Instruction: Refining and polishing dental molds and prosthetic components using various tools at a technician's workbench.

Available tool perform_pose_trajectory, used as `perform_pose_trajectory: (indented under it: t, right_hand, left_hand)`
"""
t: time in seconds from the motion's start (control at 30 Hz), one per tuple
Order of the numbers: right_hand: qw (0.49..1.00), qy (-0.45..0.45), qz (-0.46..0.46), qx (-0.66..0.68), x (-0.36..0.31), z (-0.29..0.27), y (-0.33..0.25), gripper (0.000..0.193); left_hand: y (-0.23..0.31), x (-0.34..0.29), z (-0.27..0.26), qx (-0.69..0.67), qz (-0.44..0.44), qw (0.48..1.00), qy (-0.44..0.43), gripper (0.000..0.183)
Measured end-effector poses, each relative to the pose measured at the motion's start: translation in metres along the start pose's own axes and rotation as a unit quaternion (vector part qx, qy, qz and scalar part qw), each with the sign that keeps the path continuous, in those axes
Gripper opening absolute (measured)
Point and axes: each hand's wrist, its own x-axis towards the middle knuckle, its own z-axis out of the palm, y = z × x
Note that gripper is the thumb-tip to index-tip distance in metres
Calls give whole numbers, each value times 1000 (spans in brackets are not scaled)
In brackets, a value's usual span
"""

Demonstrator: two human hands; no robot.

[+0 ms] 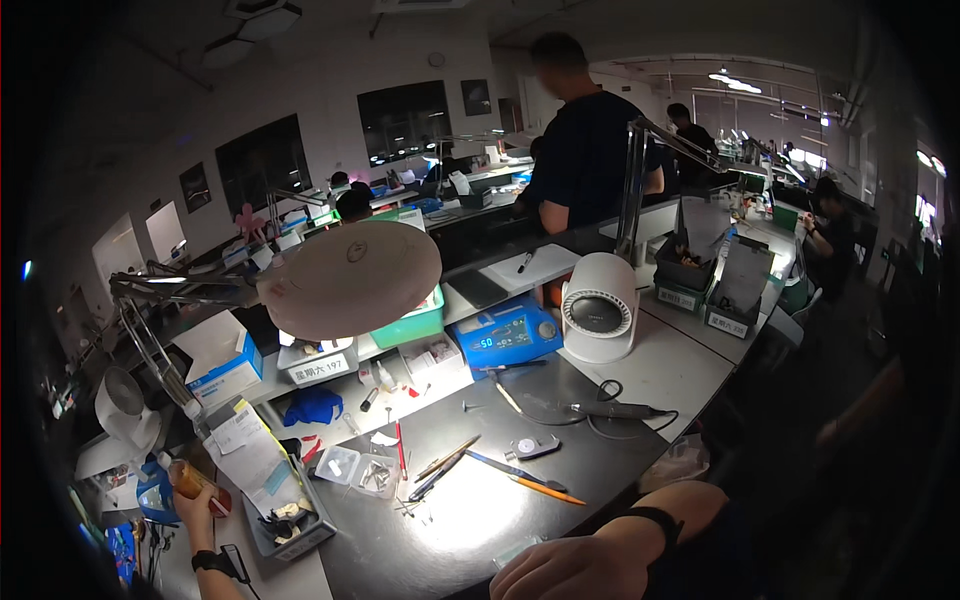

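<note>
At the lower left my left hand (194, 506), a dark watch on its wrist, is wrapped round a bottle of amber liquid (186, 479). Beside it stands a grey bin (322, 530) with papers and small pale and dark pieces. My right hand (570, 572) lies loosely at the near edge of the dark work mat (380, 562), back up, fingers partly cut off by the picture's edge; it grips nothing visible. A small clear packet (518, 550) is near its fingers. On the mat lie tweezers (438, 476), an orange-handled tool (546, 490) and a small clear box of metal pieces (378, 475).
A round lamp head (350, 280) hangs over the bench. Behind the mat stand a blue control unit (508, 338) and a white fan (598, 310). A corded handpiece (618, 410) lies at the right. A person in dark clothes (590, 150) stands beyond; others sit farther off.
</note>
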Motion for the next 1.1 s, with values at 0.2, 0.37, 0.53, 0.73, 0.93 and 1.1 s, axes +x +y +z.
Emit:
perform_pose_trajectory:
  t: [0.2,0.37,0.53,0.73,0.93,1.1]
  right_hand:
    - [997,-51,-40,42,-15,11,-1,29]
    - [979,-18,-167,113,-17,14,-54,36]
    - [953,-6,-249,172,-33,36,-87,38]
    - [961,-40,-153,226,-51,51,-123,35]
    - [958,-60,-157,230,-66,76,-166,40]
    - [946,-62,-201,247,-74,88,-192,45]
  left_hand:
    - [54,-86,-63,-41,59,997,27,73]
    - [136,-231,-87,-13,79,992,-94,72]
    - [196,-372,-67,-134,35,985,-103,70]
    - [204,-452,-40,-128,-16,954,-270,61]
    - [270,-500,-7,-124,-1,919,-375,52]
    - [263,-526,-5,-108,60,910,-396,51]
